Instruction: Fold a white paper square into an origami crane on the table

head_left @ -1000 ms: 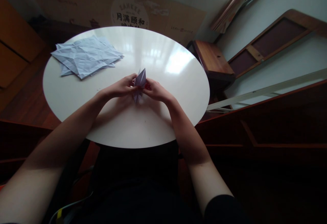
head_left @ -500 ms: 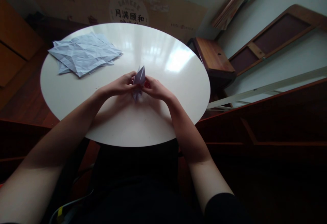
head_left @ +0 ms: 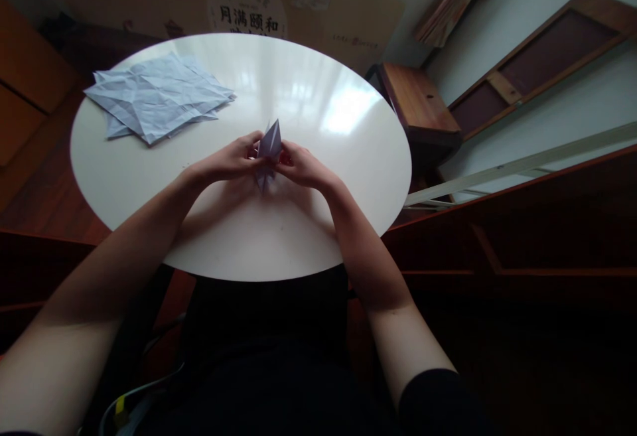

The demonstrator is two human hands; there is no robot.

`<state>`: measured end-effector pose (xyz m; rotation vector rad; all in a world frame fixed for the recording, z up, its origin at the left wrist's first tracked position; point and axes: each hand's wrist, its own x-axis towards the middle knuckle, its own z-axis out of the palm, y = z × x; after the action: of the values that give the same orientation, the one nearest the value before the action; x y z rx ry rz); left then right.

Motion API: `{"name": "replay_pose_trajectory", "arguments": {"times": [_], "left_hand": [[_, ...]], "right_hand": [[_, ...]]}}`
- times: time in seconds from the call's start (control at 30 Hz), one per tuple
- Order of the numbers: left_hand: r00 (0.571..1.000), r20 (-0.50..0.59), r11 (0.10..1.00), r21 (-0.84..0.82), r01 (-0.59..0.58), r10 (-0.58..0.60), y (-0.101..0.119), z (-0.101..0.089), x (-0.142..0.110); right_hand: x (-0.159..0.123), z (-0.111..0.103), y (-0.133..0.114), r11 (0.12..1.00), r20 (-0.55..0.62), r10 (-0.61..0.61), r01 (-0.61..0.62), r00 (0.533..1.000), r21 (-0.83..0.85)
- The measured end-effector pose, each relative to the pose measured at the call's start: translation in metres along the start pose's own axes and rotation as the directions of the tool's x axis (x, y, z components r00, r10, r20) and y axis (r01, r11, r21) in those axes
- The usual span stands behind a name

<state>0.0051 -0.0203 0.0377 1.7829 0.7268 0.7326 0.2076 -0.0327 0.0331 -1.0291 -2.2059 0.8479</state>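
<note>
A folded piece of paper (head_left: 269,143), pale grey-violet with a pointed tip upward, stands between my hands over the middle of the white table (head_left: 249,237). My left hand (head_left: 242,155) pinches it from the left with thumb and fingers. From the right, my right hand (head_left: 297,162) grips its other side, the fingertips partly hidden behind the paper. A lower point of the paper shows beneath the thumbs. To the far left of the table lies a pile of creased white paper sheets (head_left: 159,97).
Behind the table stands a cardboard panel (head_left: 318,18) with printed characters. A wooden stool or small cabinet (head_left: 418,101) is at the table's right, near a wood-framed panel (head_left: 547,51) leaning at the wall. A cable with a yellow tag (head_left: 119,406) hangs at lower left.
The whole view has shifted slightly, so the table and papers sit a little higher and to the left. Both hands keep the same hold on the folded paper.
</note>
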Motion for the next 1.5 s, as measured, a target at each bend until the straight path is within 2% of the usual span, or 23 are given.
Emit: {"name": "replay_pose_trajectory", "arguments": {"times": [0.53,1.0,1.5], "left_hand": [[1.0,-0.01,1.0,-0.016,0.022,-0.022,0.001,0.0,0.0],[1.0,-0.001,0.999,0.033,0.001,-0.001,-0.002,-0.001,0.0],[1.0,-0.024,1.0,-0.011,-0.005,0.005,-0.005,-0.002,0.0]], "right_hand": [[0.0,0.001,0.002,1.0,0.001,-0.008,0.008,1.0,0.0],[0.002,0.004,0.013,0.995,0.01,-0.089,0.09,0.996,-0.039],[0.002,0.003,0.014,0.994,0.027,-0.094,0.095,0.995,-0.052]]}}
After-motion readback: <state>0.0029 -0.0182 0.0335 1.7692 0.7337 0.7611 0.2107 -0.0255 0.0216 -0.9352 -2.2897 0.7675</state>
